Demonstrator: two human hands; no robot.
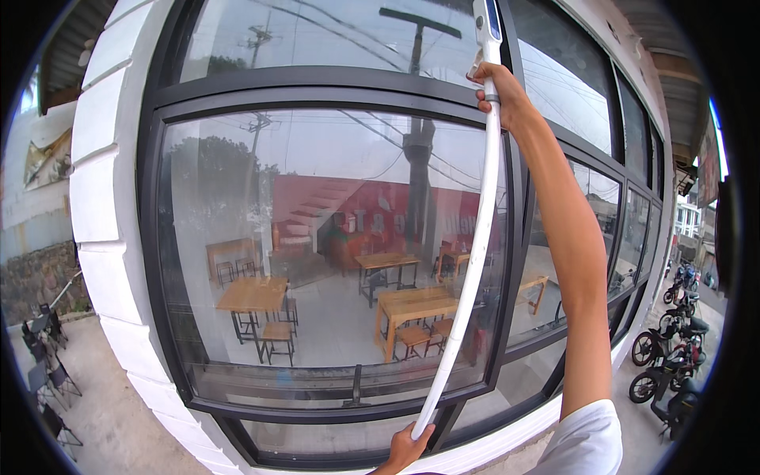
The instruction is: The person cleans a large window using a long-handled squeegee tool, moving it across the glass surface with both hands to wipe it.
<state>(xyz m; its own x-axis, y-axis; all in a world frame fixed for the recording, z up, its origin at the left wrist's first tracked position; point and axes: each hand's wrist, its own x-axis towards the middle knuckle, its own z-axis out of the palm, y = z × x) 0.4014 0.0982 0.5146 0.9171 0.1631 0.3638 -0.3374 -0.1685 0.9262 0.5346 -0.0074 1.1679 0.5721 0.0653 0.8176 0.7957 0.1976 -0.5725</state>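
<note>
A long white pole slants up across the front of a dark-framed window pane. My right hand is raised high and wraps around its upper part, by a grey collar. Just above that hand is a white handle section with a blue panel and a trigger-like lever; its top runs out of view. Low in the picture, my left hand grips the pole's lower end. The glass shows faint streaks and reflections of utility poles and wires. Whether the tool's far end touches the glass is hidden.
Behind the glass stand wooden tables and stools. A white block pillar borders the window on the left. Folding chairs stand at lower left, parked motorcycles at right. More window panes continue rightward.
</note>
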